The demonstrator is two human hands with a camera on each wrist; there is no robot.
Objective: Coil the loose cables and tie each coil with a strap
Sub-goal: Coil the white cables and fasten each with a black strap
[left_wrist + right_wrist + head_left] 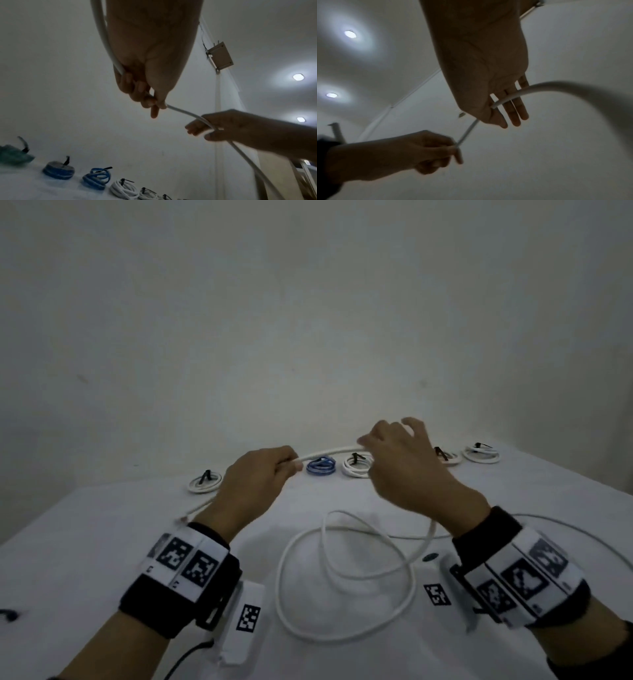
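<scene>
The worktop (102, 542) carries a loose white cable (342, 635), looped near the person. It looks light, springy and smooth. The left hand (253, 481) pinches it; the right hand (404, 470) hooks it, other fingers (515, 115) straight. Best held near each bend.

Both hands are bare. The left hand (253, 477) has a wide black band (178, 587) around the wrist, with a white strip of black square patterns on top. A white box (245, 621) with one such pattern hangs beside it. The right hand (407, 470) has a dark sleeve (486, 529) and a like band (524, 580) with blurry patterns.
</scene>
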